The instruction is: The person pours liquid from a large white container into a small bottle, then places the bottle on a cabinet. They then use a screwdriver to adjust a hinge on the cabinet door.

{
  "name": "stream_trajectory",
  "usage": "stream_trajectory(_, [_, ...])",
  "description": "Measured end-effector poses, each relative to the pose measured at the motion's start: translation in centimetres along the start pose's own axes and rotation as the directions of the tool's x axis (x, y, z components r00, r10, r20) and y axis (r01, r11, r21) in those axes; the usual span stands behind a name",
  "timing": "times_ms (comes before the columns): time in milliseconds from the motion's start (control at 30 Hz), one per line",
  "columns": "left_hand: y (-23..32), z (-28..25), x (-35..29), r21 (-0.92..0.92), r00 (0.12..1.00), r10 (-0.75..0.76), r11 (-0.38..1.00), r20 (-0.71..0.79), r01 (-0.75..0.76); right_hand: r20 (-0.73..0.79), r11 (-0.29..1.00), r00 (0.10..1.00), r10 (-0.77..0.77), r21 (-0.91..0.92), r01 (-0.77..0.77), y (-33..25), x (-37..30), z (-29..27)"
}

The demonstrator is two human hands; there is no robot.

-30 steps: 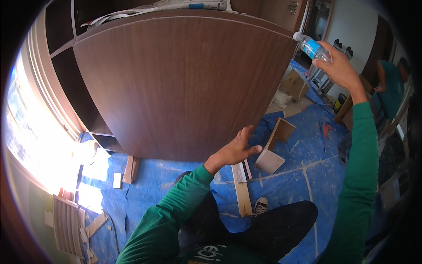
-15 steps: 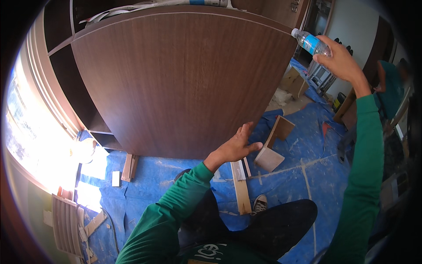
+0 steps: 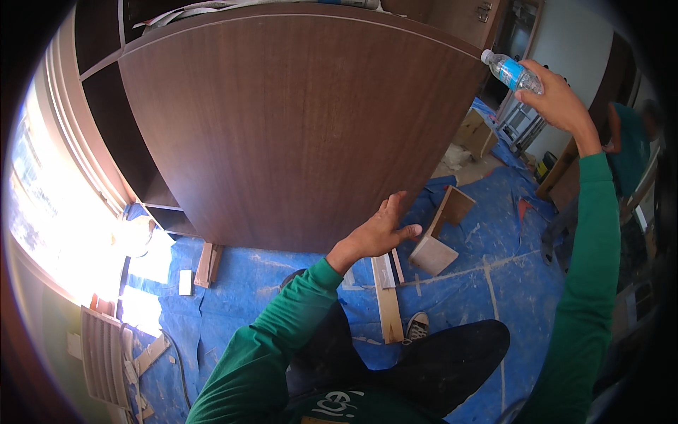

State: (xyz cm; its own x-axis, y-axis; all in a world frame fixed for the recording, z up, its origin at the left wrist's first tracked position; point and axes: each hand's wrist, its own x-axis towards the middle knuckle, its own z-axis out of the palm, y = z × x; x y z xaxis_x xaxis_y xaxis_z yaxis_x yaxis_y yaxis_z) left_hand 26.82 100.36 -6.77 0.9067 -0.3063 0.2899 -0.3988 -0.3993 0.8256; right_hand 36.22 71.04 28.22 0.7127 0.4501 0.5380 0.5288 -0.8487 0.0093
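A clear plastic bottle [image 3: 510,72] with a blue label and white cap is gripped in my right hand [image 3: 561,102], raised at the upper right. The bottle lies tilted, its cap close to the upper right corner of a big dark brown wooden panel [image 3: 304,134], the side of a cabinet. My left hand [image 3: 378,230] is in front of the panel's lower right part. Its fingers are stretched out with the thumb apart, and nothing is in it. Whether the fingertips touch the panel, I cannot tell.
Blue sheeting [image 3: 240,318] covers the floor. An L-shaped wooden piece [image 3: 436,249] and a light board [image 3: 388,304] lie near my foot. A slatted panel [image 3: 102,357] leans at lower left beside the bright window [image 3: 42,191]. Another person in green [image 3: 631,148] is at the right.
My right hand has shifted slightly to the right and down with the bottle. The left hand stays nearly where it was, and the view has tilted a little.
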Motion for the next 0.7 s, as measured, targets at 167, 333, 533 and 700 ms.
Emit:
stream_trajectory(167, [-0.2,0.0,0.1,0.015,1.000,0.003,1.000,-0.013,-0.003,0.007,0.996,1.000,0.007,0.086,-0.007,-0.9,-0.2,0.7])
stream_trajectory(333, [0.0,0.4,0.1,0.000,0.999,0.005,1.000,-0.040,-0.005,-0.012,0.950,0.991,0.130,0.289,-0.121,-1.1,-1.0,2.1])
stream_trajectory(533, [4.4,-0.1,3.4,0.366,0.927,0.346,0.889,-0.144,-0.275,-0.181,0.308,0.916,0.358,0.949,0.067,-0.7,-4.9,8.3])
stream_trajectory(700, [10.3,-5.2,11.6,0.841,0.651,0.718,0.493,-0.248,-0.223,-0.257,0.190,0.826,0.502,0.964,0.185,-3.1,-10.3,14.0])
